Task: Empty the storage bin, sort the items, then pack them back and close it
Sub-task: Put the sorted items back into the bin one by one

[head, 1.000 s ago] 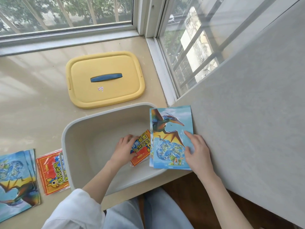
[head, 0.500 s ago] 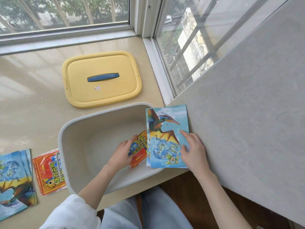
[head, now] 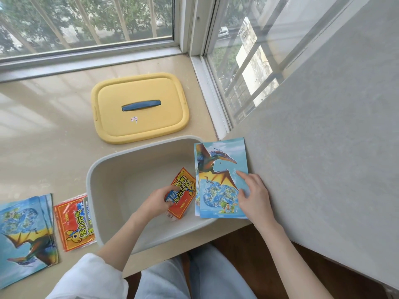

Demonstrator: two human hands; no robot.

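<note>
left hand [head: 158, 200] curled tighter – now gripping glossy red packet [head: 182, 195] in smooth grey bin [head: 95, 169] | right hand [head: 253, 196] fingers spread, flat on booklets [head: 220, 169]

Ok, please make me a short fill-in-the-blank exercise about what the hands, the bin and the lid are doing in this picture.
1. The left hand grips an orange packet inside the ____ bin.
2. The yellow lid lies flat with its ____ handle facing up.
3. The right hand presses on the pterosaur booklets, which rest over the bin's ____ rim.

Missing words: grey; blue; right
</note>
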